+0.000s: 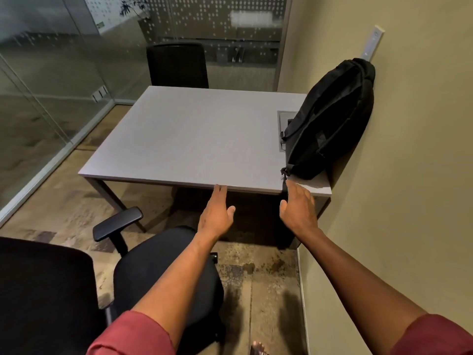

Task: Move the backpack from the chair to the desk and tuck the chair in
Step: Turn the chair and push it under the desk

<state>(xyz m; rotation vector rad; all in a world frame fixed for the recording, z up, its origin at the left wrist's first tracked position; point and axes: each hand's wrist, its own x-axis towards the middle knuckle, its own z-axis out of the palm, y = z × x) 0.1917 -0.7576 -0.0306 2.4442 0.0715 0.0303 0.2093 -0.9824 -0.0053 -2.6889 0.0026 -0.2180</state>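
The black backpack [330, 121] stands upright on the right side of the grey desk [184, 139], leaning against the beige wall. A strap of it dangles over the desk's front edge. My right hand [298, 207] hovers just below that strap, fingers apart, holding nothing. My left hand [217, 213] reaches forward with its fingertips at the desk's front edge, also empty. The black office chair [153, 272] stands pulled out from the desk at the lower left, its seat bare, turned sideways with the backrest at the far left.
A second black chair [179, 65] is tucked in at the desk's far side. Glass partitions [38, 98] close the room on the left and back; the beige wall [409, 175] runs along the right. A cable hatch [285, 121] is set into the desk beside the backpack.
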